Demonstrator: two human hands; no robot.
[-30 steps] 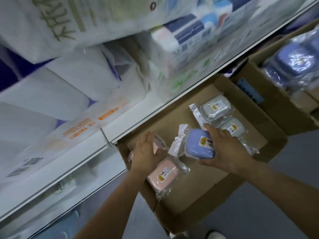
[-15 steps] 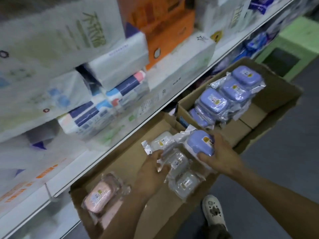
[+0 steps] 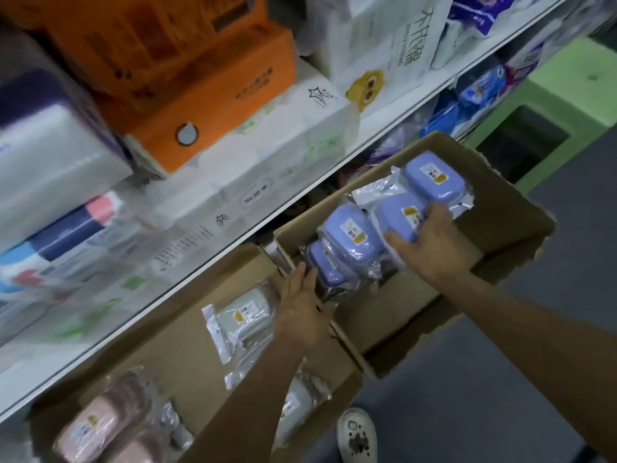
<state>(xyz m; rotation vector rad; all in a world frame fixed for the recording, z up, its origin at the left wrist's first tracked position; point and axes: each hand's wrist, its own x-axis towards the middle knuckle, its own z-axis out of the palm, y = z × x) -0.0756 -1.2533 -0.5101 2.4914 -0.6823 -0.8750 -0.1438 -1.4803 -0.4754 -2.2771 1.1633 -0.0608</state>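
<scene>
- my right hand [image 3: 430,243] grips a wrapped purple case [image 3: 394,213], fingers curled over it.
- my left hand [image 3: 300,309], fingers straight, touches the lowest purple case [image 3: 329,267] just ahead.

- 2 boxes sit side by side in front of the shelf [image 3: 394,123]: the left box [image 3: 187,349] and the right box [image 3: 497,208].
- Paper packs [image 3: 253,182] lie on the shelf, behind the boxes.
- In the right box, the right hand [image 3: 434,242] holds a wrapped case [image 3: 397,215].
- It sits between the far case [image 3: 430,177] and the near case [image 3: 350,233].
- The left hand [image 3: 300,312] is where the 2 boxes meet.
- A shoe [image 3: 355,436] stands in front of the boxes.
</scene>
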